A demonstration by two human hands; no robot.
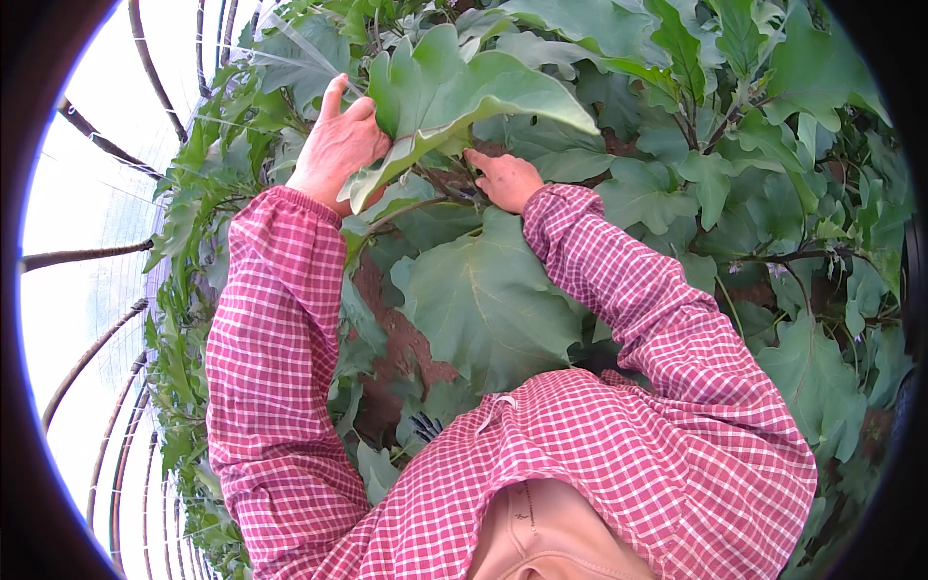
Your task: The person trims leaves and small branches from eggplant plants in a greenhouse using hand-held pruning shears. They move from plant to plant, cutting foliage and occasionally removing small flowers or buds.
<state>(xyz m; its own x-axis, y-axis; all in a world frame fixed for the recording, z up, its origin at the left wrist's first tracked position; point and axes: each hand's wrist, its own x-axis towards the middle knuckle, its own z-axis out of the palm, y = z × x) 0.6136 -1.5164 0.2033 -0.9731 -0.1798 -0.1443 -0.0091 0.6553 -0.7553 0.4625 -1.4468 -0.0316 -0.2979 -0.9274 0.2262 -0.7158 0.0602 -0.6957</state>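
Observation:
My left hand [344,145] is at the upper left, its index finger and thumb raised beside a pale translucent strip of twine [308,45] that runs up and left. A large eggplant leaf [464,94] partly hides its fingers, so its full grip does not show. My right hand [505,176] lies to the right under that leaf, index finger extended to the plant's stems [453,190]; its other fingers are curled, and what they hold is hidden. Below both hands spreads another broad eggplant leaf [489,301].
Dense eggplant plants [714,177] surround my arms, with small purple flowers [776,270] at right. Brown soil [395,341] shows between leaves. Curved poles [94,254] and thin lines stand against bright sheeting at left.

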